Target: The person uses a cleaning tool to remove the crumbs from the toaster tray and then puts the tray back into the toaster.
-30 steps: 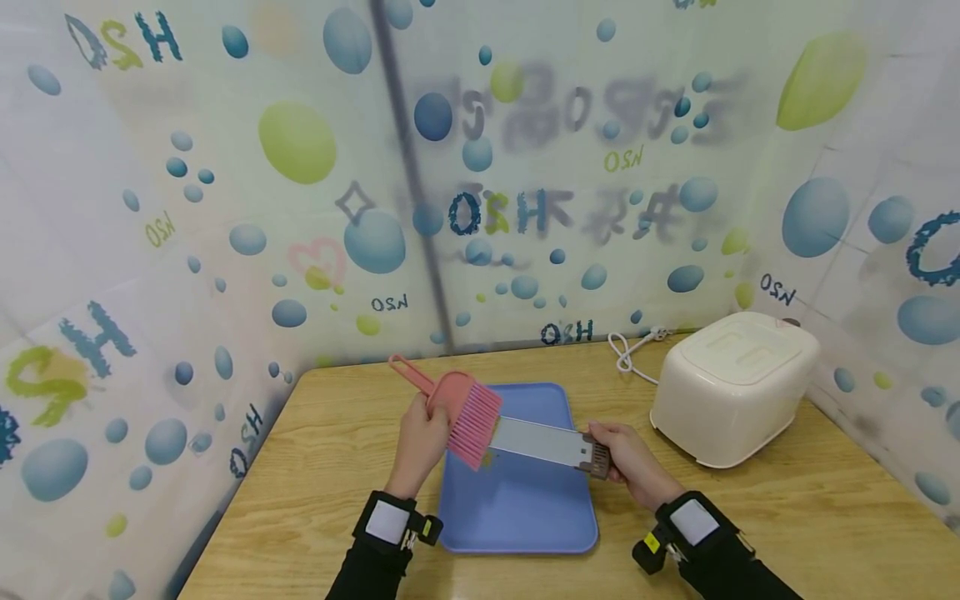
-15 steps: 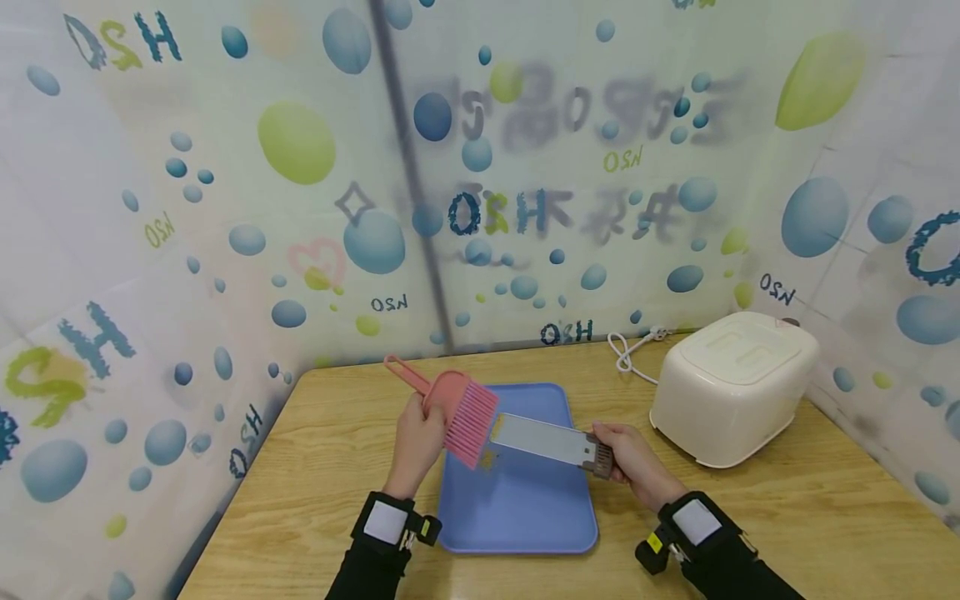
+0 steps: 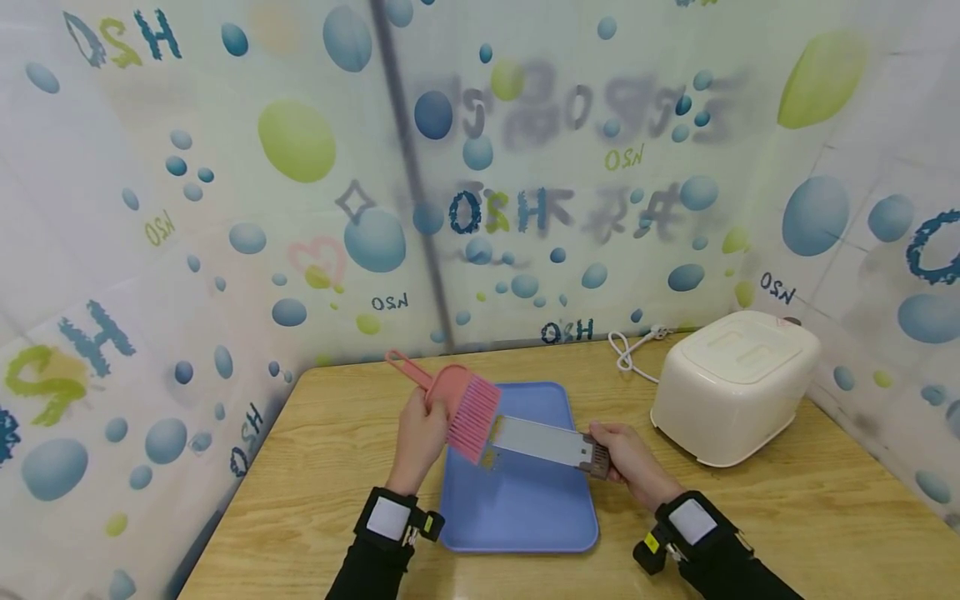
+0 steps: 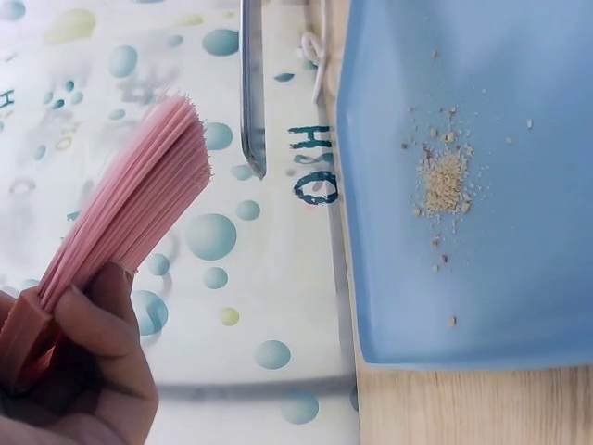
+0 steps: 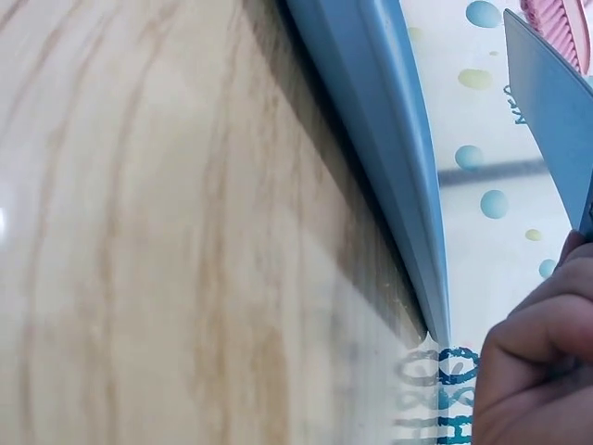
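My left hand (image 3: 420, 433) grips a small pink hand brush (image 3: 474, 417) near the base of its head, the looped handle pointing up and left. The bristles stand right at the far left end of a flat metal crumb tray (image 3: 540, 442). My right hand (image 3: 630, 458) holds that crumb tray by its brown ribbed end, thumb on top. Both tools are raised over a blue tray (image 3: 525, 517). A small heap of pale crumbs (image 4: 447, 184) lies on the blue tray, with loose bits scattered round it. In the right wrist view, the curled fingers (image 5: 547, 334) are close to the lens.
A cream toaster (image 3: 735, 392) with a covered top stands at the right of the wooden table (image 3: 330, 475). Its white cord (image 3: 624, 354) lies bundled behind it. A patterned curtain (image 3: 225, 250) surrounds the table's back and sides.
The brush shifts slightly left off the end of the crumb tray, then back right and a little up. The crumb tray barely moves, and both hands keep their hold.
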Motion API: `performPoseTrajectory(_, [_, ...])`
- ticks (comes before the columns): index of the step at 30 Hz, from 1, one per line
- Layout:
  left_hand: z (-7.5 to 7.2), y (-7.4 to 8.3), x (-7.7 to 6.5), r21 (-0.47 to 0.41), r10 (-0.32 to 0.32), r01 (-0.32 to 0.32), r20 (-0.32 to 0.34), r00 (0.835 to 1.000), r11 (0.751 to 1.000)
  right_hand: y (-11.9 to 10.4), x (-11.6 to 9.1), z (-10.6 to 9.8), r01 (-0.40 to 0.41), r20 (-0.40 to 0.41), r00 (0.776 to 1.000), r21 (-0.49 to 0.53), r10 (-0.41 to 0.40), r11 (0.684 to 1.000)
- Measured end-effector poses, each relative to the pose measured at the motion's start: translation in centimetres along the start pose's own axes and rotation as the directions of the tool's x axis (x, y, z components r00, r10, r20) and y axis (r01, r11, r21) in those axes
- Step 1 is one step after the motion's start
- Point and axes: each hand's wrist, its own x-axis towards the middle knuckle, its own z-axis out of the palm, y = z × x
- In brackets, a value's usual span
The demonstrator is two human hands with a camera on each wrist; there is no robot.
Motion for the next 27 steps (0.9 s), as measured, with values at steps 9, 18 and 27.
performPoseTrajectory(9, [0.7, 0.6, 0.1, 0.005, 0.007, -0.007, 0.001, 1.000, 1.000, 0.2, 0.1, 0.6, 0.001, 0.001, 1.000, -0.016, -0.001, 1.000])
performPoseTrajectory(18, [1.0, 1.7, 0.2, -0.015, 0.029, -0.029, 0.015, 0.999, 0.999, -0.2, 0.1, 1.1, 0.013, 0.012, 1.000, -0.005, -0.013, 1.000])
performPoseTrajectory(27, [2.4, 2.7, -0.1, 0.012, 0.073, -0.073, 0.020, 0.997, 0.997, -0.4, 0.1, 1.4, 0.002, 0.020, 1.000, -0.011, -0.002, 1.000])
